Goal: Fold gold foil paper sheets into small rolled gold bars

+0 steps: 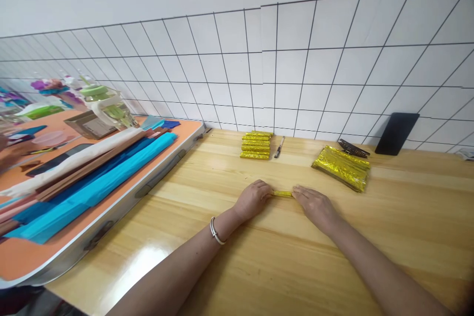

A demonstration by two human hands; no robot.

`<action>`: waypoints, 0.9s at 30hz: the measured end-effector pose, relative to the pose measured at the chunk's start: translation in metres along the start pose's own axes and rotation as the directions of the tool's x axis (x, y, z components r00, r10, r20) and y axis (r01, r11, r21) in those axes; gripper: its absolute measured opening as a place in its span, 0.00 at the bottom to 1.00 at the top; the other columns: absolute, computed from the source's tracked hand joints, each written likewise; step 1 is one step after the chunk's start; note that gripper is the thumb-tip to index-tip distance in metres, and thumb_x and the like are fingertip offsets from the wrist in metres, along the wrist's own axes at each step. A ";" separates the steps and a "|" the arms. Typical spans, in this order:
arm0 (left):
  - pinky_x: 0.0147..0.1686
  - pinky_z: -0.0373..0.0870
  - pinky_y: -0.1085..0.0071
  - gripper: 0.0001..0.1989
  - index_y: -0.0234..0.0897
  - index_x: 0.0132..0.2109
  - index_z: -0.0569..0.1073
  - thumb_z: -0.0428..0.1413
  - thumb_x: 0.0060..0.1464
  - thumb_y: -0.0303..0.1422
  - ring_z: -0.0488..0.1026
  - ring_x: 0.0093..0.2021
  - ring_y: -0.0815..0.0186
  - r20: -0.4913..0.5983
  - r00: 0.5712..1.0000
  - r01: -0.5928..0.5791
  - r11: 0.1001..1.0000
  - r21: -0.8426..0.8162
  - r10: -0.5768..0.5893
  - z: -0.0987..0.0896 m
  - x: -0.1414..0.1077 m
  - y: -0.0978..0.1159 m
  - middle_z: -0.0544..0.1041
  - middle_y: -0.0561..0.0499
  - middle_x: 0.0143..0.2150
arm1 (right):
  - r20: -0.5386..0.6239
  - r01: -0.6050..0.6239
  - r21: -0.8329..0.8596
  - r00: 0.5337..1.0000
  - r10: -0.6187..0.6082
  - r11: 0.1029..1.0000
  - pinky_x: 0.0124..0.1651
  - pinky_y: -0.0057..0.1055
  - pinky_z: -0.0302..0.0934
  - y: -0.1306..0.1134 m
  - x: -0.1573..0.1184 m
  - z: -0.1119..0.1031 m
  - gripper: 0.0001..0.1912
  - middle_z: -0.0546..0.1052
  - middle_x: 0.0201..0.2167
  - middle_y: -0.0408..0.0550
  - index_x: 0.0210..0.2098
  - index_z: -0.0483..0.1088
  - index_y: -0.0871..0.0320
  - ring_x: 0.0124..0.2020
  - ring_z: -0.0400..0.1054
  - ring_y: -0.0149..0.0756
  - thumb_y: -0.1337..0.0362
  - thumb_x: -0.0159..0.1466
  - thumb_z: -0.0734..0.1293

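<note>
Apparently at a pressing or folding step

Holding a narrow gold strip at its left end with left hand, at its right end with right hand, fingers drawn together, low against the wooden table. Probably needing even pressure next, ends kept level. Seen beyond: ridged gold pieces beside a pen-like tool; farther right, a gold packet.

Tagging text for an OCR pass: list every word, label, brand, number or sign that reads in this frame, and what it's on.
No readable text.
Cardboard box: any print too small and blurred to read.
Bottle with a green lid: any marking too blurred to read.
Gold strip and gold foil bundle: no lettering I can make out.
Black flat object against the wall: none visible.
</note>
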State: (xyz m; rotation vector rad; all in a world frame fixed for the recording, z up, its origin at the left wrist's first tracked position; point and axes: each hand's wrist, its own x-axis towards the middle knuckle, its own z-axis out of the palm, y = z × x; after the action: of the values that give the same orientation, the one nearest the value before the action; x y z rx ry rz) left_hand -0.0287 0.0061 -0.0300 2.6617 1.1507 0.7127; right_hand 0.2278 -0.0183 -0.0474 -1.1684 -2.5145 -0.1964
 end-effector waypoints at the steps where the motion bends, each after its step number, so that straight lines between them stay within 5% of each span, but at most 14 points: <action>1: 0.43 0.67 0.70 0.06 0.37 0.39 0.72 0.50 0.58 0.27 0.70 0.41 0.66 -0.002 1.000 0.003 1.000 -0.009 -0.003 0.000 -0.001 0.000 0.75 0.49 0.38 | -0.001 0.001 0.003 1.000 -0.001 1.000 0.59 0.37 0.58 0.000 -0.001 0.000 0.23 0.69 0.54 0.50 0.53 0.66 0.58 0.56 0.62 0.35 0.77 0.61 0.57; 14: 0.42 0.68 0.67 0.04 0.35 0.36 0.69 0.50 0.57 0.28 0.70 0.41 0.64 0.003 0.995 0.097 0.995 0.019 -0.098 -0.002 -0.006 0.002 0.74 0.48 0.35 | -0.041 -0.072 0.048 0.996 0.075 0.996 0.58 0.36 0.59 0.001 -0.003 0.004 0.17 0.72 0.51 0.48 0.48 0.71 0.57 0.53 0.65 0.34 0.72 0.64 0.57; 21: 0.47 0.66 0.66 0.05 0.35 0.40 0.70 0.49 0.59 0.29 0.70 0.45 0.63 0.077 0.997 0.006 0.999 0.052 -0.010 -0.008 -0.012 0.005 0.74 0.47 0.42 | -0.007 -0.090 0.068 0.996 0.091 0.994 0.56 0.33 0.60 0.002 -0.001 -0.005 0.14 0.73 0.50 0.47 0.45 0.72 0.57 0.52 0.66 0.33 0.67 0.65 0.57; 27: 0.57 0.57 0.61 0.17 0.36 0.56 0.63 0.46 0.61 0.34 0.59 0.60 0.60 0.169 0.979 -0.129 0.986 0.101 0.111 -0.034 -0.036 0.013 0.65 0.45 0.59 | 0.149 -0.015 -0.006 0.989 0.016 1.000 0.60 0.41 0.54 -0.003 -0.010 -0.029 0.20 0.64 0.58 0.50 0.55 0.65 0.58 0.60 0.56 0.39 0.60 0.66 0.56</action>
State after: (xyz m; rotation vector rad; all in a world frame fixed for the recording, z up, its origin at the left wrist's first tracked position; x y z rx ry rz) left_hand -0.0574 -0.0304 -0.0089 2.8410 1.0234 0.4496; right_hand 0.2391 -0.0355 -0.0239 -1.2466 -2.6342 -0.1148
